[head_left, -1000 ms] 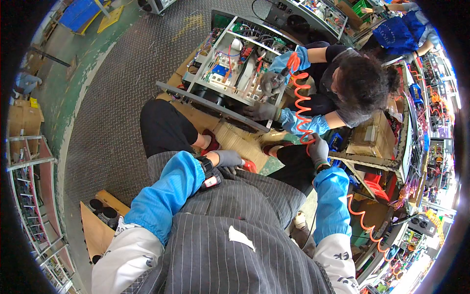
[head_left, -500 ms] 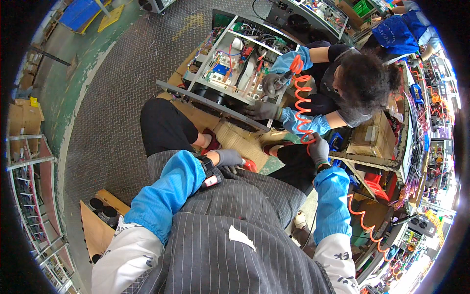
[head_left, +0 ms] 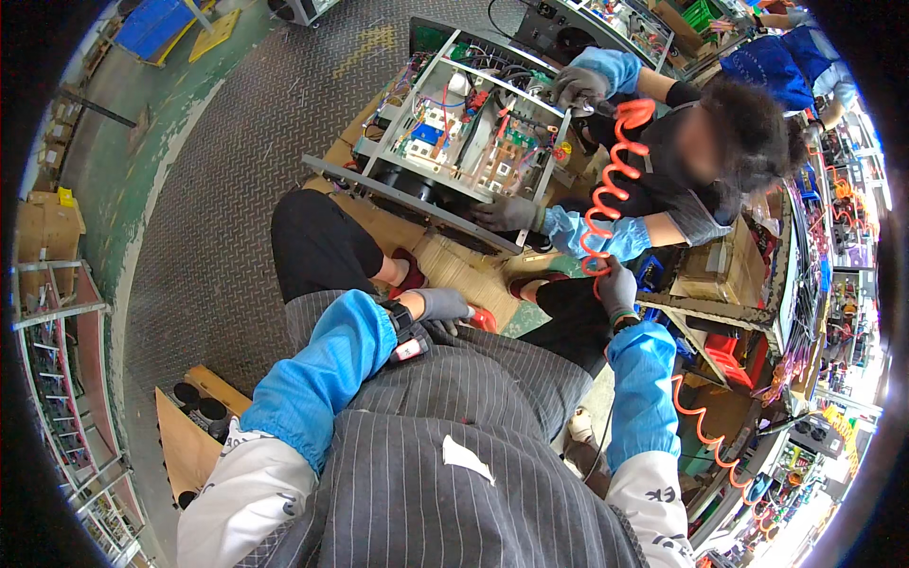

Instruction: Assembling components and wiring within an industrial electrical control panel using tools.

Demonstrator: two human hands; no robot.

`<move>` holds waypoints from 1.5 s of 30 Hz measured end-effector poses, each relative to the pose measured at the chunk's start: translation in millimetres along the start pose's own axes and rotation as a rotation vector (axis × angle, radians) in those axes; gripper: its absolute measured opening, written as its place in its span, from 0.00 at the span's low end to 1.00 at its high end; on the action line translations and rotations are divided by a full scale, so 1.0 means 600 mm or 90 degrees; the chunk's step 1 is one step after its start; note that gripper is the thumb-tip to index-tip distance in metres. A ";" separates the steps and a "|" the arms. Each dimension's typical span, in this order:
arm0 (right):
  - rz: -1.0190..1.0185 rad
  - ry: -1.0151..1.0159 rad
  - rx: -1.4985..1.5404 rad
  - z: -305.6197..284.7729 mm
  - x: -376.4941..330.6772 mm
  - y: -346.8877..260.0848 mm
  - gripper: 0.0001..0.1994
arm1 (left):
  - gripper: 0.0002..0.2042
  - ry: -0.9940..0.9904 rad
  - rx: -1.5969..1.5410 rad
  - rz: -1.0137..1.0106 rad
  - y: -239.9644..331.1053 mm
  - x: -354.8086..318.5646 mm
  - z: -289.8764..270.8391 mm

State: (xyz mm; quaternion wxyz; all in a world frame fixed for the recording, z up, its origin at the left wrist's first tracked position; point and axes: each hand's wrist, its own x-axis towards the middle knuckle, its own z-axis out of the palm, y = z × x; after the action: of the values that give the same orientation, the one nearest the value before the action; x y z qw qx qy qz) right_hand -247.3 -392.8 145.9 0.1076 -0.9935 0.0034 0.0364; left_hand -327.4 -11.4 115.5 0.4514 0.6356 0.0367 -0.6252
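My left hand [head_left: 440, 307], in a grey glove, rests at my lap, closed around a small tool with a red end [head_left: 483, 320]; its exact kind is unclear. My right hand [head_left: 617, 289], also gloved, is closed on the orange coiled air hose [head_left: 606, 204] at the right. Ahead of me an open metal chassis [head_left: 419, 182] full of boards and wires lies on cardboard. A co-worker's gloved hand [head_left: 508, 214] touches its near right corner. The other hand [head_left: 579, 87] is at the far right corner, at the hose's upper end, on a tool mostly hidden from view.
A workbench [head_left: 724, 310] with a cardboard box [head_left: 721, 263] and a red bin [head_left: 727, 360] stands at the right. Black round parts [head_left: 206, 413] sit by cardboard at the lower left. A metal rack [head_left: 64, 312] is far left. Patterned steel plate [head_left: 222, 227] covers the floor.
The co-worker's tool hand has moved from above the chassis's right part to its far right corner, pulling the hose's top rightward. The co-worker's head has shifted right. My hands have stayed put.
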 end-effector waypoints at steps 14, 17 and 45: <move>0.001 -0.033 0.006 -0.006 -0.001 -0.010 0.15 | 0.20 0.003 0.075 0.034 -0.008 0.008 -0.002; -0.008 -0.020 -0.012 -0.002 -0.002 0.001 0.14 | 0.21 -0.002 -0.005 -0.019 0.021 -0.029 0.005; -0.043 0.002 0.048 0.023 0.006 0.018 0.14 | 0.20 0.052 0.160 0.127 -0.025 0.016 0.013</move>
State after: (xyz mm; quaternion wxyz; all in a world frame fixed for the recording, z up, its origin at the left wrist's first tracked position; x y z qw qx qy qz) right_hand -244.9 -400.6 129.7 0.1457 -0.9884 -0.0286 0.0311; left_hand -340.2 -12.3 101.4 0.4263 0.7122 -0.0867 -0.5510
